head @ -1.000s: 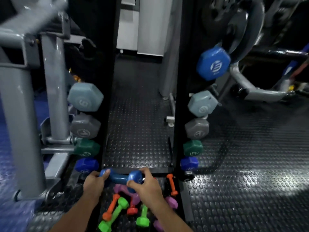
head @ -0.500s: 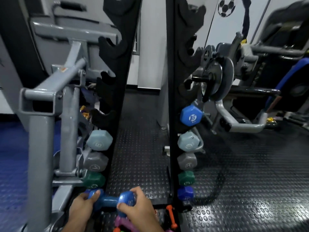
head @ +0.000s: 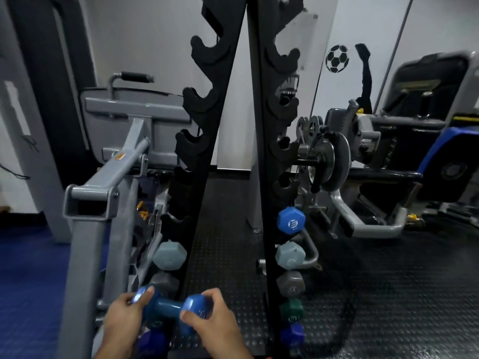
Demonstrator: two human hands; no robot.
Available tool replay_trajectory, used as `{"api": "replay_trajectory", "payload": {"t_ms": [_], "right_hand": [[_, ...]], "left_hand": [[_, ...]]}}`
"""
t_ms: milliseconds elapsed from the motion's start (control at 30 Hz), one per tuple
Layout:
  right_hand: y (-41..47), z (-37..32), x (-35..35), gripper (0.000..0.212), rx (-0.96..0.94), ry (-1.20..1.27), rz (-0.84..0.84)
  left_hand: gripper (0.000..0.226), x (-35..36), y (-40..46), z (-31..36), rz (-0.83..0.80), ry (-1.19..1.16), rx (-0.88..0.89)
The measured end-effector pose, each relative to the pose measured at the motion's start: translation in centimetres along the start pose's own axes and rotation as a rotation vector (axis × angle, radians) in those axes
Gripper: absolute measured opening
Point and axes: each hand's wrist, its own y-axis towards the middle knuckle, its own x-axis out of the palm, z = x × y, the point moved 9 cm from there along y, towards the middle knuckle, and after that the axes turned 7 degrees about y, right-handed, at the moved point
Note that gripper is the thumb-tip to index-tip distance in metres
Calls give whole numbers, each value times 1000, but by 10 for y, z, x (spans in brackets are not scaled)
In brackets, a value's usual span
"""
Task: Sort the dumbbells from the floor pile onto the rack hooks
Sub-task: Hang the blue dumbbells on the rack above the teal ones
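I hold a blue dumbbell (head: 169,308) level in front of the rack, low in view. My left hand (head: 123,322) grips its left head and my right hand (head: 212,325) grips its right head. The black rack (head: 228,141) rises in two uprights with hooks. Several upper hooks (head: 193,143) are bare. On the right upright hang a blue dumbbell (head: 290,221), a light blue one (head: 289,255), a grey one (head: 289,282), a green one (head: 291,310) and a dark blue one (head: 291,332). The left upright carries a light blue head (head: 169,255) and a grey head (head: 164,282).
A grey machine frame (head: 103,187) stands close on the left. A plate-loaded machine (head: 334,161) and a padded bench (head: 440,161) stand to the right. Black studded floor mat (head: 388,294) spreads right; blue flooring (head: 28,281) lies to the left.
My view has tilted upward, so the floor pile has dropped out of sight and more rack hooks show. Both hands have lifted the blue dumbbell up along the rack.
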Motion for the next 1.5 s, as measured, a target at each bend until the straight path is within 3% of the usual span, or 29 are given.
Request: {"api": "replay_trajectory", "payload": {"t_ms": [167,433,800,900,1033,1133,1233,1500], "right_hand": [[0,-39,-2,49,-55,52,11],[7,-83,1,61,-70,52,-13],[27,-136,18,41,-202,225,-9],[34,-149,29,60,-204,283,15],[50,-158,34,80,-197,310,100],[64,-161,31,57,-185,318,129],[83,-159,30,52,-155,352,158],[119,-152,41,82,-56,559,203]], "left_hand": [[39,-28,-1,39,64,-70,44],[51,-62,18,81,76,-186,106],[28,-98,37,167,57,-393,225],[23,-98,47,189,29,-428,246],[37,-88,78,204,30,-372,223],[34,-73,103,218,30,-305,239],[33,-54,117,241,-23,-239,280],[26,-12,150,268,-78,-74,306]]}}
